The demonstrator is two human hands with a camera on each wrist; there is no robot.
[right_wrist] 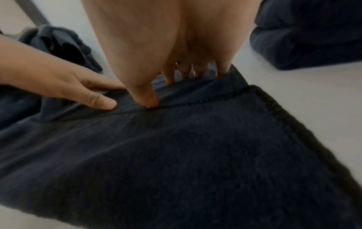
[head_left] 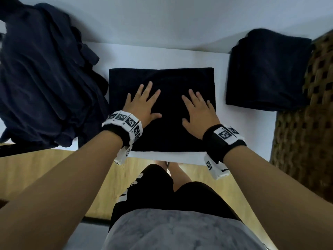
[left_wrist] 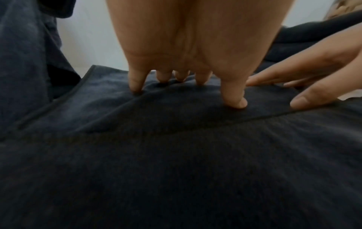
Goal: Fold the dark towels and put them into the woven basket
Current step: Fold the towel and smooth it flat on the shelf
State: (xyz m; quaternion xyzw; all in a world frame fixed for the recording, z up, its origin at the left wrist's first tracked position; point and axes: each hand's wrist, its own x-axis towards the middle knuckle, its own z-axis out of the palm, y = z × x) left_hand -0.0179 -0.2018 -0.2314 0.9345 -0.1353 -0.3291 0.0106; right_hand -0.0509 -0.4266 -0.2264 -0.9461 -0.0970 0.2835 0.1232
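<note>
A dark folded towel (head_left: 162, 82) lies flat in the middle of the white table (head_left: 243, 127). My left hand (head_left: 142, 103) presses on its left half with fingers spread and straight. My right hand (head_left: 198, 109) presses flat on its right half. In the left wrist view my left hand (left_wrist: 186, 83) rests its fingertips on the towel (left_wrist: 176, 162), with a fold edge running under the thumb. The right wrist view shows my right hand (right_wrist: 188, 86) pressing the towel (right_wrist: 195, 155) the same way. The woven basket (head_left: 310, 123) stands at the right.
A pile of unfolded dark towels (head_left: 41, 74) covers the table's left end. A stack of folded dark towels (head_left: 266, 69) sits at the right, beside the basket. The table's near edge runs just below the towel, with a wooden floor (head_left: 36, 168) beneath.
</note>
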